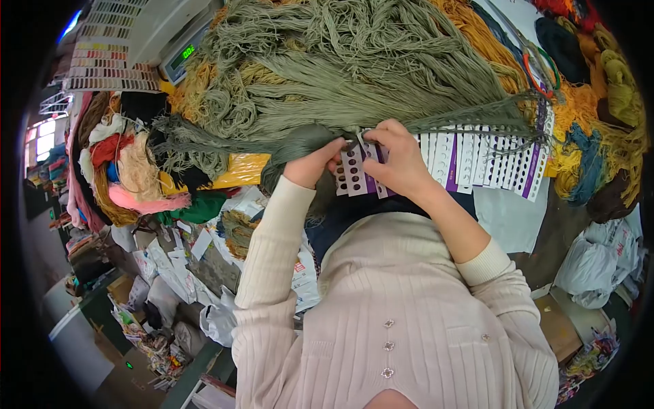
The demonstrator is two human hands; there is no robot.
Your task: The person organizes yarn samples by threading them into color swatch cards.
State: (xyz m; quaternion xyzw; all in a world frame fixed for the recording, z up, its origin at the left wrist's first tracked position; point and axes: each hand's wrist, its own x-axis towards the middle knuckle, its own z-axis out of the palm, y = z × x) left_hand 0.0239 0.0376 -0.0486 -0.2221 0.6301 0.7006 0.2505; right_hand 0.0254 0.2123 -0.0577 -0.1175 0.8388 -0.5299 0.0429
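Note:
A long hank of dark grey-green thread (303,142) runs across in front of me, just above a row of white and purple cards with punched holes (443,160). My left hand (317,163) is closed around the thick part of this hank, its fingertips at the cards' left end. Close beside it, my right hand (398,157) has its fingers bent at a pale loop of strands (360,136) over the top edge of the cards. Its thumb lies a little lower, over the card holes. Beyond both hands spreads a large heap of lighter green thread (354,68).
Scissors with red and green handles (538,71) lie at the upper right. A scale with a lit display (187,53) and a colour sample chart (109,51) stand at the upper left. Colourful yarn skeins (133,160) are piled left; plastic bags (599,262) sit right.

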